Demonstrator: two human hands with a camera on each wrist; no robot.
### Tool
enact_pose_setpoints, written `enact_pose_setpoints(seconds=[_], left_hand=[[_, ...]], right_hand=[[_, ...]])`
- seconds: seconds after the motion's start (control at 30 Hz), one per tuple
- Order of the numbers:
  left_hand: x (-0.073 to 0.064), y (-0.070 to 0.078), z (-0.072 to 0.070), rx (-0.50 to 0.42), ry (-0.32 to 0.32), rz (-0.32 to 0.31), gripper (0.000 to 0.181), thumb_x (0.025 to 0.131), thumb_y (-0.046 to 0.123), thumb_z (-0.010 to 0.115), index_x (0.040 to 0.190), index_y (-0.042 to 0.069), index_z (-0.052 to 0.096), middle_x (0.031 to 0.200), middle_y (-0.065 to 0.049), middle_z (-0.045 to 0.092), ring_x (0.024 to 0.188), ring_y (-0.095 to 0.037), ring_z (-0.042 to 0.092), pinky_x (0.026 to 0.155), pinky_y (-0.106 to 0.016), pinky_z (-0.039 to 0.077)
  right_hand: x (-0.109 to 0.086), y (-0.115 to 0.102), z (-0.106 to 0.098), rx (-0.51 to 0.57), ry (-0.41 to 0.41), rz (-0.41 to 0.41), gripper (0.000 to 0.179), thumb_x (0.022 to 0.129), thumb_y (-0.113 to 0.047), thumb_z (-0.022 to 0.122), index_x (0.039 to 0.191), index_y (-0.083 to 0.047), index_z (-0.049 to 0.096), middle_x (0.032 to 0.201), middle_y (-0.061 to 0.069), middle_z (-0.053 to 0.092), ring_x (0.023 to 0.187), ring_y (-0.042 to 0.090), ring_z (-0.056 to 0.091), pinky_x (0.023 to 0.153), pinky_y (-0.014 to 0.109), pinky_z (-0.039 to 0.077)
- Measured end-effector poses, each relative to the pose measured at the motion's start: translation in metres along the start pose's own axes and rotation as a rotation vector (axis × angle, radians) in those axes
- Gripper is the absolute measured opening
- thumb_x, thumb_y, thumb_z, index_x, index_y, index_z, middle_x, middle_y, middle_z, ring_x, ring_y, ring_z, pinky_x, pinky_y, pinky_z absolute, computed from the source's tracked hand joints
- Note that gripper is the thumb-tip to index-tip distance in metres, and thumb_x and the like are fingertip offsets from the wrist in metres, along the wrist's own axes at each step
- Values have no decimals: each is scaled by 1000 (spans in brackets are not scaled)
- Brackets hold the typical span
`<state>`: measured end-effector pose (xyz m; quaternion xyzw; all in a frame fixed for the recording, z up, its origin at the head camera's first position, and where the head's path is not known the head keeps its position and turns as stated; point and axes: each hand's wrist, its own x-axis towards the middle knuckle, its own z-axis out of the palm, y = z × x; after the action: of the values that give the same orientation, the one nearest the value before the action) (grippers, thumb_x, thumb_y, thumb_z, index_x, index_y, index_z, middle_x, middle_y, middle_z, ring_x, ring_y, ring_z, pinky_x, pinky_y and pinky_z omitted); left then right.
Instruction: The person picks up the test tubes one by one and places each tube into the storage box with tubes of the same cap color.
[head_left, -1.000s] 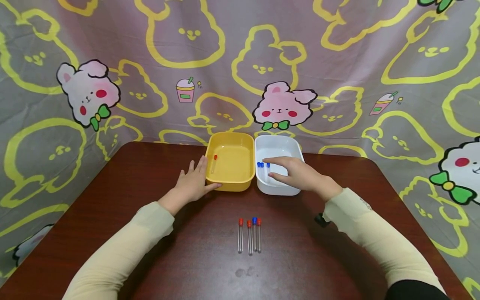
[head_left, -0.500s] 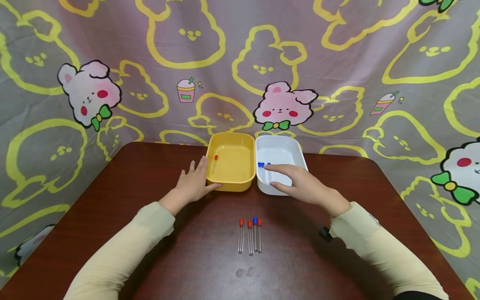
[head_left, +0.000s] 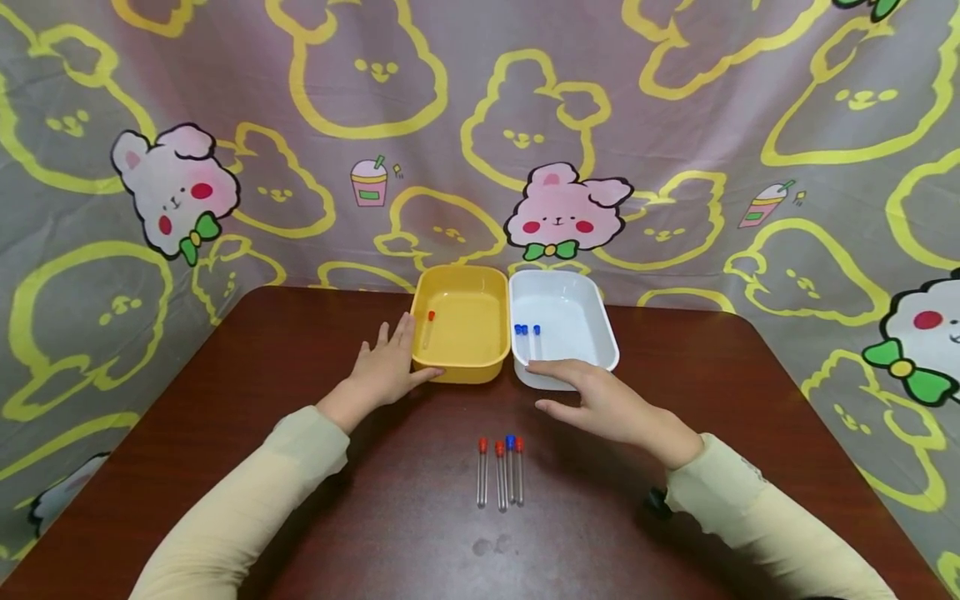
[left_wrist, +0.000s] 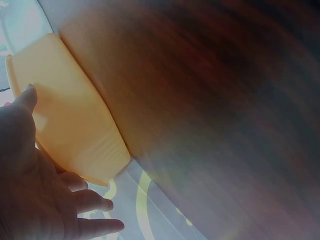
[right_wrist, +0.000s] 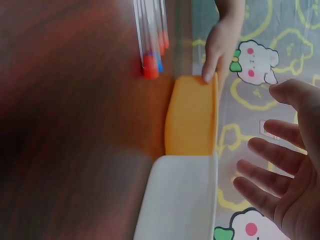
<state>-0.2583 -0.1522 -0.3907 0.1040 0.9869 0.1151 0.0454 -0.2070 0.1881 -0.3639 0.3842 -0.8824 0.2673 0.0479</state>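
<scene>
In the head view my left hand [head_left: 381, 363] rests against the left side of the yellow bin [head_left: 465, 374], fingers spread and thumb along its front. Inside that bin lies one test tube with a red cap [head_left: 431, 316]. My right hand [head_left: 611, 404], holding nothing, hovers over the front edge of the white bin [head_left: 609, 337], its fingers extended. Blue-capped test tubes [head_left: 536, 331] lie at the left inside the white bin. Nearer me on the table are several test tubes [head_left: 500, 479], red-capped except for one with a blue cap [head_left: 511, 442].
Both bins stand side by side near the back of the dark brown table [head_left: 360, 517]. Behind them hangs a patterned curtain [head_left: 442, 158] with bunny prints. A small dark object [head_left: 657, 502] shows under the right sleeve.
My right hand has drawn back from inside the white bin toward me, uncovering the blue caps there. My left hand stays at the yellow bin.
</scene>
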Motion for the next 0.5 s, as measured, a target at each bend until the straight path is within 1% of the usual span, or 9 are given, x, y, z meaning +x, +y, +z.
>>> enact_pose_setpoints(seconds=[0.1,0.23,0.3,0.5], left_hand=[[0,-1,0,-1,6,1,110,96,64,59,164,1,-1,170,-17,2,152,-47,10,116,-68,19],[0,-1,2,-8,3,3,110,96,65,59,164,1,0,170,-18,2,152,-47,10,116,-68,18],[1,-1,2,-8,0,2,109,97,65,58,164,1,0,170,-17,2,153,-47,9,116,-68,18],[0,0,1,-9,2,0,111,96,65,59,164,1,-2,171,-17,2,153,-46,9,116,-68,18]], right_hand=[[-3,-2,4,-8,11,-4,51,91,-17,81,137,-4,65,135,8,66,125,27,61,104,49,48],[-8,-3,10,-42,8,3,49,91,-21,81,133,-2,66,131,8,67,123,27,62,104,48,48],[-9,-4,13,-76,-3,6,49,91,-24,80,132,-3,66,131,9,67,123,28,62,105,49,47],[-12,-7,21,-172,-62,-18,49,89,-27,81,127,-1,67,137,16,62,126,32,59,105,49,46]])
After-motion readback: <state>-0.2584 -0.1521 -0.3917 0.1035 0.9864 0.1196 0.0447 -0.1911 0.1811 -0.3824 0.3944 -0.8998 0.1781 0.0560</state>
